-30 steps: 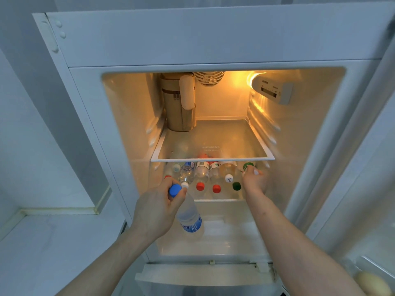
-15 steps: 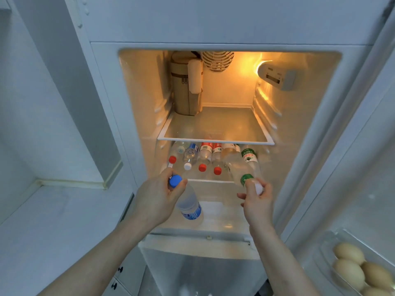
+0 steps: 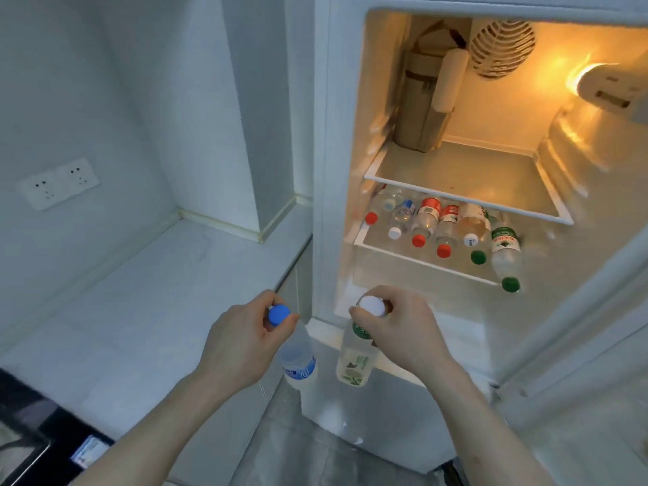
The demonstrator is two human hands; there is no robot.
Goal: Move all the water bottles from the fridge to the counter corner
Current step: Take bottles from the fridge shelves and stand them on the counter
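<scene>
My left hand (image 3: 242,340) grips a clear bottle with a blue cap (image 3: 299,359) by its neck, hanging in front of the fridge's lower edge. My right hand (image 3: 399,327) holds a white-capped bottle with a green label (image 3: 354,363) the same way, right beside it. Both bottles are outside the fridge (image 3: 336,170). Several more bottles lie on their sides on the lower shelf (image 3: 420,266), caps toward me: red caps (image 3: 443,250), a white cap (image 3: 394,233), green caps (image 3: 510,284). The white counter (image 3: 140,299) and its corner (image 3: 182,219) are to the left.
A brown bag with a white roll (image 3: 426,100) stands on the upper glass shelf (image 3: 466,201). Wall sockets (image 3: 58,182) sit above the counter. A dark appliance (image 3: 31,440) is at the bottom left. The fridge door (image 3: 596,345) hangs open on the right.
My right hand has pulled a white-capped bottle out of the shelf and down beside the blue-capped one. My view has swung left, bringing the counter and its corner into sight.
</scene>
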